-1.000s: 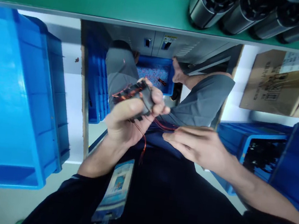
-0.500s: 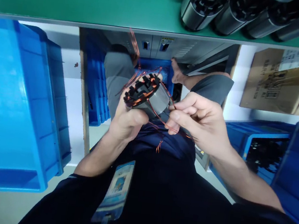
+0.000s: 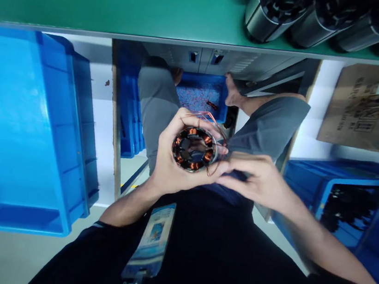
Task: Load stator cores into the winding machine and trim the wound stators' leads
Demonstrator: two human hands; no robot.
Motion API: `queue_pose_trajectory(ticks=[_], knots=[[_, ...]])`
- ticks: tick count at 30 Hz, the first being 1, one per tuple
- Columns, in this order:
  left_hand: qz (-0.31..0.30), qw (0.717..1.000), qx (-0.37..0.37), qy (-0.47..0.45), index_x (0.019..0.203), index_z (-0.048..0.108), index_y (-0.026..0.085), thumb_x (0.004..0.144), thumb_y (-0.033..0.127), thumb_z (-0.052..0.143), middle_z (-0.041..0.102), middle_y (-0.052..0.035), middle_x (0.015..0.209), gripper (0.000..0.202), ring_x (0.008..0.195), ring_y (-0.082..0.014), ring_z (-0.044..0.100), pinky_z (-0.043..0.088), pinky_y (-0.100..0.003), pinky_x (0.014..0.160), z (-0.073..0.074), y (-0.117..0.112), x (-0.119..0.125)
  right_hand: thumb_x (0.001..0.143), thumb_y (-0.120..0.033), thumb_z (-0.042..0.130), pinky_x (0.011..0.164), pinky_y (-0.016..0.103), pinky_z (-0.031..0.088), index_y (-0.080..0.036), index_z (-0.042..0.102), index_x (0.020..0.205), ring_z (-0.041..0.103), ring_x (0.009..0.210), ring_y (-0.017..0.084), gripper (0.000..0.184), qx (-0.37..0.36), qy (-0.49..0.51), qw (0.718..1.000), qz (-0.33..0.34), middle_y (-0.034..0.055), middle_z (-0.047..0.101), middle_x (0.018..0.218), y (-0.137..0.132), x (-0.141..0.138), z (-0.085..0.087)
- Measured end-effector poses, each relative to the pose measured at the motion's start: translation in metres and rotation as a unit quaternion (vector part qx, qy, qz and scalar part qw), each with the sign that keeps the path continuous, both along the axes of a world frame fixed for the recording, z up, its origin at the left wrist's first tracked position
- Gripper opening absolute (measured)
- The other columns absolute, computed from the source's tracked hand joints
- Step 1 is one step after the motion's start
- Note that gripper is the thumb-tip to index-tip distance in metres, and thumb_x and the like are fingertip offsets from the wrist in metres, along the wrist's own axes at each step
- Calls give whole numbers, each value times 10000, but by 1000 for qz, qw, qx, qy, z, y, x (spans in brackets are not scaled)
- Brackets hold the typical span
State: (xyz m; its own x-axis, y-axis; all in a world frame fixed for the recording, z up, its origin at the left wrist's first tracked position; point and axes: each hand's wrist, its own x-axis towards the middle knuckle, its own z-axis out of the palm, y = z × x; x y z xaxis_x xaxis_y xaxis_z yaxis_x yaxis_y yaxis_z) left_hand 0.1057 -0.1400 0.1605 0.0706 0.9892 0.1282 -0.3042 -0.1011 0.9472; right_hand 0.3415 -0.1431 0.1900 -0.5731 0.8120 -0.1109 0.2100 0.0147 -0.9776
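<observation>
Bins [image 3: 30,130] flank hands [image 3: 172,167] gripping stator [image 3: 193,148]; seated person [image 3: 265,124] beyond

Dark navy short-sleeved top [image 3: 216,257], bare forearms, blue ID badge [image 3: 152,239] in clear holder hanging at chest, white lettering below.

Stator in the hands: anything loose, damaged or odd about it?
The stator, held in the left hand with its open end toward the camera, has thin copper wire ends straggling loose past its upper rim instead of lying tucked in. The right hand pinches at its lower right edge. No damage shows.
</observation>
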Motion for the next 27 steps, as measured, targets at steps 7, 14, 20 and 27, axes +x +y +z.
queue_pose_trajectory(ticks=[7,14,20,27], knots=[[-114,990,67,45,1512,585,280,747,344,1146,786,-47,1190,951,1075,-274,855,742,-415,936,18,3,3,1074,-593,841,832,306,707,-244,898,1171,861,964,222,366,-250,90,962,-66,74,895,1103,43,32,41],[-177,980,35,80,1735,478,398,812,355,1074,832,-52,1304,1100,1043,-301,874,720,-422,817,24,-9,-1,932,-363,1026,654,286,633,-229,850,999,770,727,164,231,-168,17,985,22,4,831,872,64,18,74],[-38,986,109,118,1512,743,311,843,282,996,854,-49,1354,716,1286,-353,853,714,-586,1181,18,-8,4,987,-507,964,728,414,738,-369,881,1137,807,884,235,220,-34,-90,990,-108,0,844,985,51,36,68],[30,987,32,157,1311,704,360,826,339,1058,751,-31,1189,601,1039,-290,807,674,-510,901,38,3,9,991,-685,906,775,439,775,-408,841,1336,852,1082,294,448,-32,-65,987,-141,34,858,1099,40,-3,67]])
